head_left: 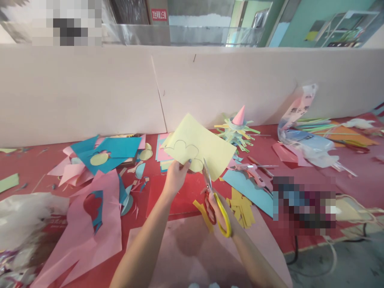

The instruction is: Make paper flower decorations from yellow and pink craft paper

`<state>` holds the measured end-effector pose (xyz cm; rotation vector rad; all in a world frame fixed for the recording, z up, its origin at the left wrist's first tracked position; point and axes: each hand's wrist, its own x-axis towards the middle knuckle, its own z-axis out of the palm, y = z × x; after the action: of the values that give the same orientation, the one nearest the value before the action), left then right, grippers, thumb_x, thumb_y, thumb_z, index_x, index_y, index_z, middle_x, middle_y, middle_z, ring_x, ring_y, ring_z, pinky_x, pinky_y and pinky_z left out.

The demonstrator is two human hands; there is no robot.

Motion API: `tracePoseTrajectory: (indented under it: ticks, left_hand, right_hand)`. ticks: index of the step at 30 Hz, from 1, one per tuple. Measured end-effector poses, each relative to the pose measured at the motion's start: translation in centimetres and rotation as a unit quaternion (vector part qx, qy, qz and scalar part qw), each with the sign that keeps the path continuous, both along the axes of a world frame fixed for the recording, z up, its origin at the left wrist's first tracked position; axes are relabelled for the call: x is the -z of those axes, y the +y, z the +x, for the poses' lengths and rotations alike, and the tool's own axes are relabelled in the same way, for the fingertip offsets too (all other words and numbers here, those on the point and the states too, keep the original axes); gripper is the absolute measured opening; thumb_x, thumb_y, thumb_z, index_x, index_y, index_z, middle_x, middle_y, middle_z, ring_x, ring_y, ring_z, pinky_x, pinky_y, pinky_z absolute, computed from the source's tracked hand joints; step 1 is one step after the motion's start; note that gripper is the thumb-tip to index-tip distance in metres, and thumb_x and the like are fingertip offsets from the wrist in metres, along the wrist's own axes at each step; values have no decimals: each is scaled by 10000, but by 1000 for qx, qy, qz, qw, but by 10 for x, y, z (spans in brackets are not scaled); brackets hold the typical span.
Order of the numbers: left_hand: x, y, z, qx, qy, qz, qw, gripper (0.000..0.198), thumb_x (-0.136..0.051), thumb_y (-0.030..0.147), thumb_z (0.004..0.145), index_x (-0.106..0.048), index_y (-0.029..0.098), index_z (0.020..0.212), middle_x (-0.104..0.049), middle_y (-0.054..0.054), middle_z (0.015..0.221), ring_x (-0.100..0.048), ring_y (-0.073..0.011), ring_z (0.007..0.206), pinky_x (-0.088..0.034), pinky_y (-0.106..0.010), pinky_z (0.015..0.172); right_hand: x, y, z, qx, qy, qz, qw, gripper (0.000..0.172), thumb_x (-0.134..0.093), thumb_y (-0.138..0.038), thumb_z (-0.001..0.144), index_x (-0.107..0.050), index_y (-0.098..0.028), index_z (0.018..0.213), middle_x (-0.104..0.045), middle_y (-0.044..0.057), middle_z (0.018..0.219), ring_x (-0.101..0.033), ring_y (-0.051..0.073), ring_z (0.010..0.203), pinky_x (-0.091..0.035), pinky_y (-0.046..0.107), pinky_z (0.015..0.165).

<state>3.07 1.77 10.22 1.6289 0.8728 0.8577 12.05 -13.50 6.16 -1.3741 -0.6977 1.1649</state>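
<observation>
My left hand (177,176) pinches the lower left edge of a pale yellow sheet of paper (214,150), thumb on top. A scalloped, cloud-like outline is drawn in dark line on the sheet. In my right hand (220,208) is a pair of scissors (207,180) with one yellow and one red handle loop. The blades point up and meet the paper's lower edge near the drawn line. Below the hands lie a red sheet (174,196) and several yellow paper strips (242,208).
Pink paper (111,224) and blue paper (123,150) scraps lie left, beside a plastic bag (30,208). A fringed paper tree with a pink cone (239,117) stands behind. Right are a pink glue gun (255,174), a clear bag (312,144) and cables. A white partition (120,92) closes the back.
</observation>
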Motion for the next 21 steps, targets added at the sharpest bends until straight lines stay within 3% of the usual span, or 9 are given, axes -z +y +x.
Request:
tracePoseTrajectory:
  ticks: [6,12,21]
  left_hand:
    - [3,0,-1,35,15,26,999,336,-541,406,797,-632,101,905,-700,-74,699,-657,-188,582,-500,-256,570]
    - [3,0,-2,60,39,20,997,339,-532,402,803,-635,90,889,-688,-76,633,-660,-199,592,-502,-260,576]
    - [-2,-1,-4,69,27,15,997,318,-537,391,801,-627,101,898,-697,-72,674,-662,-191,581,-507,-256,564]
  right_hand:
    - [9,5,1,-13,33,54,998,448,-401,-620,812,-493,-205,955,-379,-80,502,-297,55,328,-276,203,313]
    - [18,2,6,-4,-18,51,999,452,-414,-600,818,-538,-198,981,-359,-74,471,-288,75,336,-280,232,337]
    - [8,-1,8,-25,-54,33,998,453,-405,-586,825,-524,-197,1026,-334,-77,502,-290,87,391,-310,232,402]
